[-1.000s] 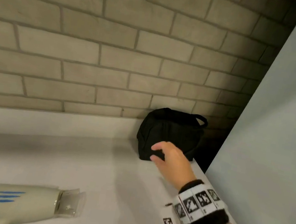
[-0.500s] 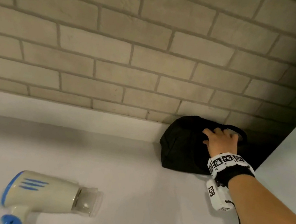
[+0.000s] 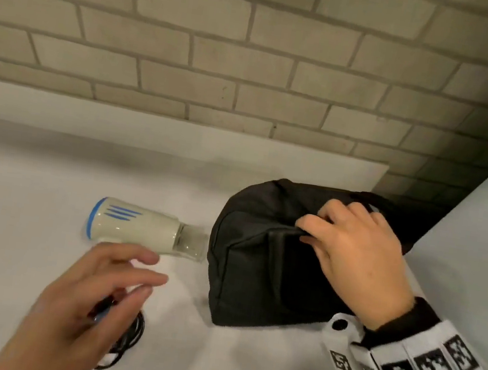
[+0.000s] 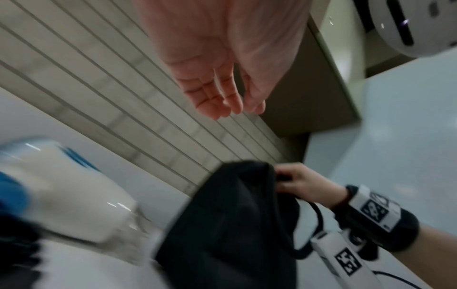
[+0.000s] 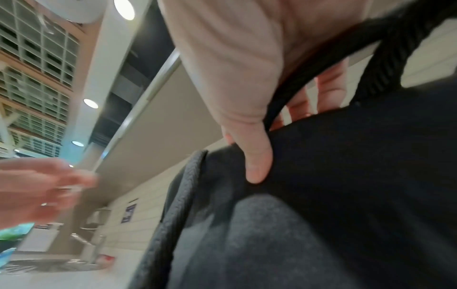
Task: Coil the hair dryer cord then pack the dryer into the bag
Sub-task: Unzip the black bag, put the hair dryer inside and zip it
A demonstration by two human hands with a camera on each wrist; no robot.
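The white hair dryer [image 3: 138,226] with blue trim lies on the counter, its clear nozzle almost touching the black bag [image 3: 255,269]. Its black cord [image 3: 128,338] sits coiled on the counter near me. My left hand [image 3: 114,279] hovers over the dryer's handle and the cord; in the left wrist view this left hand [image 4: 222,97] shows straight fingers and an empty palm. My right hand [image 3: 351,242] grips the bag at its top. In the right wrist view the bag's strap [image 5: 291,93] runs under the curled fingers and the thumb [image 5: 257,162] presses into the bag [image 5: 346,176].
A brick wall [image 3: 255,59] with a white ledge [image 3: 180,134] closes off the back of the white counter [image 3: 30,184]. A pale partition [image 3: 482,236] stands right of the bag. A sink and tap [image 5: 84,244] show far left in the right wrist view.
My right hand reached the bag, took hold of its top and drew it away from the corner toward the dryer. My left hand has come into view over the cord.
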